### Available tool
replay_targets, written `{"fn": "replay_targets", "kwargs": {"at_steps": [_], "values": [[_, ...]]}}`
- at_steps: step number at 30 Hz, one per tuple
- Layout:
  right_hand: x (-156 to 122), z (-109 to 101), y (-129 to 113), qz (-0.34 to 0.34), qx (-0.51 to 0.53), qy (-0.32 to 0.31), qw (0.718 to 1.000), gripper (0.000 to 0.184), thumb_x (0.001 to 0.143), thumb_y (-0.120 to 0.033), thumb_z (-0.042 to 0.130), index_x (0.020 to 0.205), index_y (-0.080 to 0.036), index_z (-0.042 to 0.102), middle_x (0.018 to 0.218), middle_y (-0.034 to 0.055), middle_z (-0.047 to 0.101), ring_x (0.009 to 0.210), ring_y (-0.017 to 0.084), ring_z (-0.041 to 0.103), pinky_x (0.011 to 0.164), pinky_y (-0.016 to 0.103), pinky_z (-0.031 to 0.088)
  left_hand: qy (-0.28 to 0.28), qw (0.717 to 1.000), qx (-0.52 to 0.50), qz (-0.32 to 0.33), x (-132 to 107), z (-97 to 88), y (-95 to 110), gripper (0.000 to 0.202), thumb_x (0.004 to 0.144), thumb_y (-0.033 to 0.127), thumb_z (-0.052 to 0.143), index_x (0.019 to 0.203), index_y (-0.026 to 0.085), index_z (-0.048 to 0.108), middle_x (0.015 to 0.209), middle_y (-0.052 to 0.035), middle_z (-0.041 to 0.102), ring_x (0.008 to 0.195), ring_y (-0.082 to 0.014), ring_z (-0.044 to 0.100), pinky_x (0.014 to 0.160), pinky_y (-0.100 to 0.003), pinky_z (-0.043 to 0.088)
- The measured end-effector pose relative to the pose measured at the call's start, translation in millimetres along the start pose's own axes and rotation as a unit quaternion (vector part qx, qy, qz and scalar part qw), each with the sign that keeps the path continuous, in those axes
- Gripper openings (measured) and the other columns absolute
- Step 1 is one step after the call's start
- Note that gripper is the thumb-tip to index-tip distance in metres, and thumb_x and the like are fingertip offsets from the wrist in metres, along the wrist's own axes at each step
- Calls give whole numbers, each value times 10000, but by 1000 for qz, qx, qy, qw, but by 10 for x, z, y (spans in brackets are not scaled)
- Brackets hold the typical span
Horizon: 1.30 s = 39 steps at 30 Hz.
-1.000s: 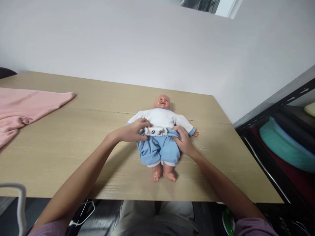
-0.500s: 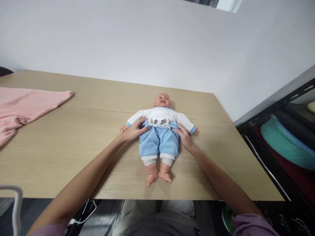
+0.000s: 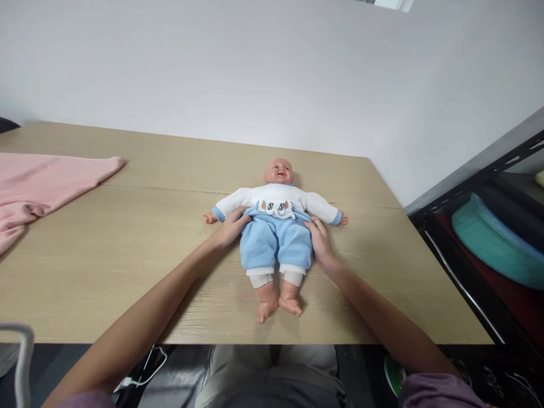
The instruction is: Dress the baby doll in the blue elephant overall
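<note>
A baby doll (image 3: 280, 171) lies on its back with its head toward the wall and its arms spread out. It wears a white long-sleeved top (image 3: 272, 195) with blue cuffs and an animal face on the belly, and light-blue fleecy pants (image 3: 259, 243) with white hems. At the doll's hip on the left, my left hand (image 3: 233, 226) has its fingers closed on the pants' waist edge, the fingertips partly hidden. On the opposite hip my right hand (image 3: 319, 238) pinches the waist edge in the same way. The doll's feet (image 3: 278, 300) are bare.
The doll rests on a wooden table (image 3: 148, 226) set against a white wall. Pink cloth (image 3: 55, 181) lies at the table's left. A black shelf rack (image 3: 446, 255) with a teal item (image 3: 493, 243) stands right. A white tube (image 3: 24, 362) curves up at the lower left.
The doll's legs have shifted slightly right, and its arms are spread a little wider. My left hand has moved slightly down and outward at the waist.
</note>
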State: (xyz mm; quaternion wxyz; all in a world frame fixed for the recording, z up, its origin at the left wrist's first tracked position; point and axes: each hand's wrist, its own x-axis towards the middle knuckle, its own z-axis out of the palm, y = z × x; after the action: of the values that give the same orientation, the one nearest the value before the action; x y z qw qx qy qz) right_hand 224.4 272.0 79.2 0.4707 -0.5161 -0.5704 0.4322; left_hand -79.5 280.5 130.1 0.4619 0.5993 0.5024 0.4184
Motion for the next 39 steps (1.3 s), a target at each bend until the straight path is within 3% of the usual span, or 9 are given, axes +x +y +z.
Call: {"fn": "replay_targets", "kwargs": {"at_steps": [5,9,14,18,23,28,31,35,39], "values": [[-12,85,-79,39,122,14,992,475,913,-605,630,1260,-287,695,1334,60,790,1252,302,714,1094,463,577,34,974,-220,-41,-13,117,27,384,820,442,847,1099,206,727,1167,-72,789,1103,-296,700,1025,-393,529],[65,24,-243,48,186,-22,981,529,857,-582,720,1305,-301,714,1433,46,768,1323,306,703,1174,468,544,36,961,-273,-36,10,133,25,438,782,435,942,1084,206,723,1132,-66,796,1016,-259,717,978,-384,554],[64,-77,-288,-2,95,-31,995,416,921,-573,633,1182,-253,679,1242,77,779,1182,301,701,1119,452,543,-10,966,-259,-10,26,101,-35,475,798,497,939,1110,190,754,1099,-80,790,1024,-279,718,992,-397,544],[-19,-140,-418,-93,-45,-23,994,298,965,-541,652,936,-248,607,1076,97,666,1076,301,614,1075,441,503,-20,991,-121,53,11,33,10,416,855,536,883,1041,195,737,1052,-56,732,1026,-266,670,945,-361,521],[27,-78,-656,-201,-129,-34,970,246,925,-454,733,1055,-264,645,1134,83,631,1146,317,593,1120,463,479,-27,991,-62,113,47,70,145,464,875,616,869,998,209,681,1023,-46,677,956,-231,628,873,-330,510],[262,-62,-460,-68,-22,-30,997,451,973,-722,584,935,-274,615,948,28,666,988,259,632,972,380,520,-11,992,-120,41,117,151,102,520,875,687,843,1038,213,702,882,-24,667,754,-196,579,700,-316,462],[287,-171,-292,-44,-29,-31,998,531,920,-789,632,872,-260,640,898,29,682,953,266,634,967,400,515,-39,998,-40,30,121,52,45,488,870,672,831,966,206,723,893,-46,697,838,-248,628,779,-360,507],[221,-332,-229,-33,-25,-70,997,399,910,-652,715,836,-261,691,926,32,730,1027,295,648,1069,449,506,-71,993,81,57,112,-157,-25,374,887,591,753,906,218,734,1030,-79,758,1109,-361,658,1056,-452,506],[185,-300,-247,-13,43,-116,992,307,845,-578,731,961,-296,763,1086,40,813,1226,330,681,1174,491,510,-88,996,19,18,86,-158,-97,357,876,501,750,1102,227,788,1196,-81,787,1247,-380,651,1147,-465,484]]}}
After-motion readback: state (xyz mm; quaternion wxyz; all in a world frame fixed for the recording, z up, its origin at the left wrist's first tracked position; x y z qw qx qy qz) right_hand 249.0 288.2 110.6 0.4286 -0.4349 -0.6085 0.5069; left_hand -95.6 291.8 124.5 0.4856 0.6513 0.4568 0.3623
